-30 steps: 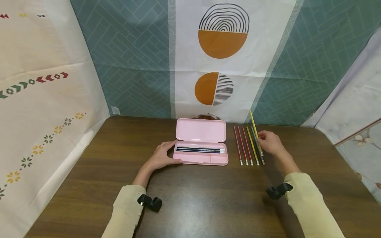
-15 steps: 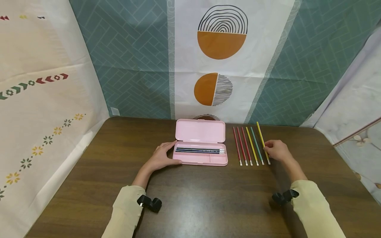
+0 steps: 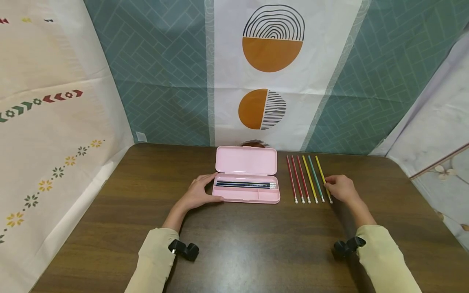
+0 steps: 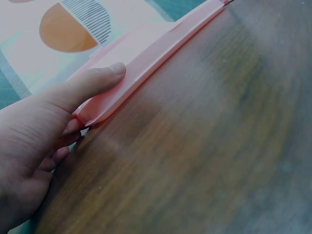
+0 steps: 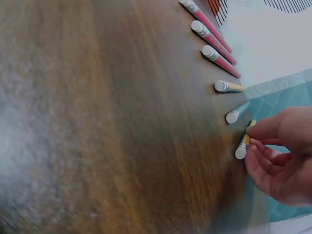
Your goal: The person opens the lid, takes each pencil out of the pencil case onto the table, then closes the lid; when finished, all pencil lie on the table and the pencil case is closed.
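Note:
My left hand (image 3: pixel 198 193) holds the left end of a pink pencil case (image 3: pixel 246 161), whose lid is folded back. In the left wrist view the thumb lies over the front wall of the case, with the other fingers round its end. Several dark pencils (image 3: pixel 243 184) lie in the long rear compartment. At the right, my right hand (image 3: pixel 341 188) pinches a yellow pencil (image 3: pixel 318 165) down on the table. Left of it lie a teal pencil (image 3: pixel 314 173), another yellow pencil (image 3: pixel 308 173) and red pencils (image 3: pixel 301 173), side by side, white erasers toward me.
The brown wooden table (image 3: pixel 242 244) carries the case and the pencil row. A patterned cloth (image 3: pixel 168 81) hangs along the back edge, with further cloths at both sides. Between the case and the first red pencil is a narrow gap.
My right hand has moved the yellow pencil rightward off the teal pencil and lowered it to the table, in line with the row. My left hand stays on the case.

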A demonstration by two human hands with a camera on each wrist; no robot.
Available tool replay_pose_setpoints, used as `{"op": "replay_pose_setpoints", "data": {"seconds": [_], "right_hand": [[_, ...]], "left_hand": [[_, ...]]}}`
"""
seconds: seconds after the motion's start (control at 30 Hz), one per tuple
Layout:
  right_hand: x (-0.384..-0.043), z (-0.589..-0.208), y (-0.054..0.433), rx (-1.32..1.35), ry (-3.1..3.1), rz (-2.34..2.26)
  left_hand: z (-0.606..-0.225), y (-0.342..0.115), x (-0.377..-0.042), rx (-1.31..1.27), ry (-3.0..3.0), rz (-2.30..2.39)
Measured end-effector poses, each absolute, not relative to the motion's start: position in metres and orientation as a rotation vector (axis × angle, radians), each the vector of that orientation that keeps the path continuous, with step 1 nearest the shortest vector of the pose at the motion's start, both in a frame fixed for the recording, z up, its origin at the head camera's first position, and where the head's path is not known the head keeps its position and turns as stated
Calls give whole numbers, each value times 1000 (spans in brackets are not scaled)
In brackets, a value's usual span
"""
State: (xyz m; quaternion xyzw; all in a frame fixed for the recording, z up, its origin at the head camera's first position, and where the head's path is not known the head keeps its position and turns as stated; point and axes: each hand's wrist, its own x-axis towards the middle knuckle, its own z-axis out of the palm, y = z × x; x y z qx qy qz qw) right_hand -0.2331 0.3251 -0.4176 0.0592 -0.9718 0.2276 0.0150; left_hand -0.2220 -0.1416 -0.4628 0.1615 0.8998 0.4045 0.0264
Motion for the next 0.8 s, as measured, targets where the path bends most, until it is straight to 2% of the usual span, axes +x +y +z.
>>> {"op": "replay_pose_setpoints", "data": {"seconds": [0.43, 0.8], "right_hand": [[-233, -417, 322, 206, -3025, 684], [-236, -406, 316, 49, -3049, 785]], "left_hand": [[-464, -142, -222, 501, 2794, 1224], [-464, -142, -223, 514, 2789, 1240]]}}
